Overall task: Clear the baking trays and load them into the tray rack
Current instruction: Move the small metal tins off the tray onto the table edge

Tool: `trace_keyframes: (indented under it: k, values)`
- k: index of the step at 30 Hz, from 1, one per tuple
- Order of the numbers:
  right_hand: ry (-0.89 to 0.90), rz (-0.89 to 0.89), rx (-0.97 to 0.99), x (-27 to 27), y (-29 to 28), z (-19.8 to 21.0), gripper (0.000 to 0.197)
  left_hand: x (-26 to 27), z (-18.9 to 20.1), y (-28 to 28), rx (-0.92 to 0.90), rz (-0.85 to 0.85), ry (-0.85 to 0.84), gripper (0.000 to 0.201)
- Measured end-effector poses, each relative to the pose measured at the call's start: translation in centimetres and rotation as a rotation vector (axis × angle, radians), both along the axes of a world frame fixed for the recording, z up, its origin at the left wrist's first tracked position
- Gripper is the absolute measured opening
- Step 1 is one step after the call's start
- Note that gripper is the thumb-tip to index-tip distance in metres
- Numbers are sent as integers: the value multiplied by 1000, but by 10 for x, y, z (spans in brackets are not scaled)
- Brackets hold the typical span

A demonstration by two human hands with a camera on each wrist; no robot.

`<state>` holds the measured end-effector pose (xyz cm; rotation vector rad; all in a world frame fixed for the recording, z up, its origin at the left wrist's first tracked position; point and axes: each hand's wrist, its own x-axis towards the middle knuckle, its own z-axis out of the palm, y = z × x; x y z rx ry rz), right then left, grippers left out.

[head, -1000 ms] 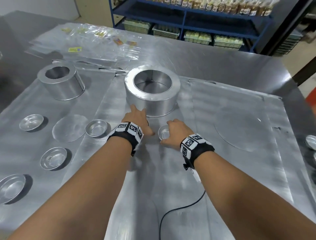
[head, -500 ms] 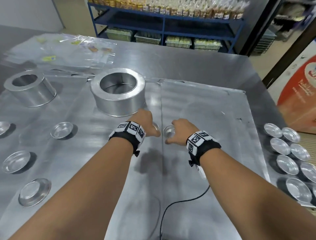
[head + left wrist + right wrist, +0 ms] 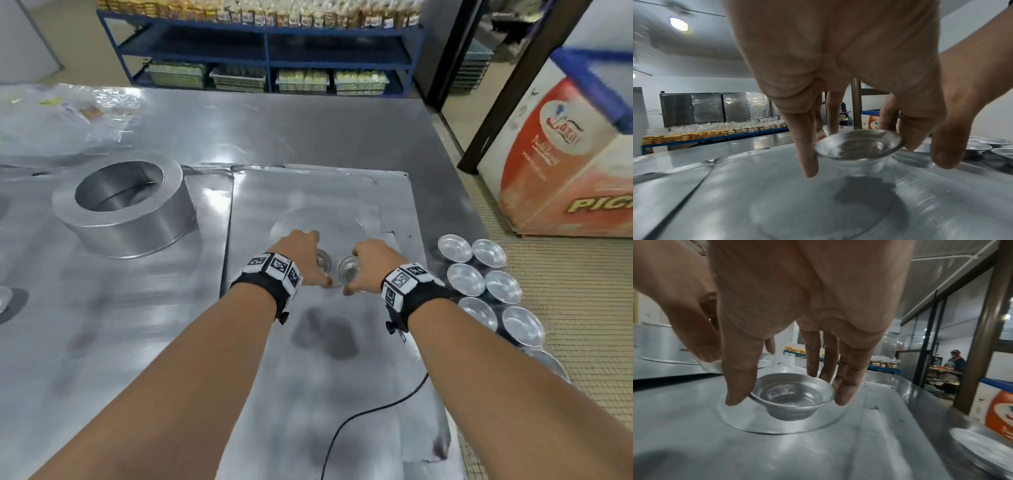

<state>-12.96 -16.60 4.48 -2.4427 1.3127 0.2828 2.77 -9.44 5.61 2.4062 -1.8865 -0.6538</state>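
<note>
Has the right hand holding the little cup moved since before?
Yes. The right hand, gripping its small cup, has shifted rightward, away from the big round tin and nearer the clustered cups.

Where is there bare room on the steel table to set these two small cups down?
Free: the table beyond the right tray, and that tray's near end around the cable. Crowded: the right edge, packed with small cups. Each hand, left hand and right hand, holds a cup.
</note>
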Motion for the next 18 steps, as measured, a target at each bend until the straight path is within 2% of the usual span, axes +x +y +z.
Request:
trace_keyframes:
  k: [9,14,18]
  values:
    - [19,-132,-27,-100,-87,2,68,-88,-24,-122,70,-223,-145,53]
    - [26,-233,-55,-145,-142,3,46,-130,-27,-190,22,-336,-183,55]
    - [13,-287,-67,-173,-186,1,48,-160,-30,-234,-22,-334,-137,60]
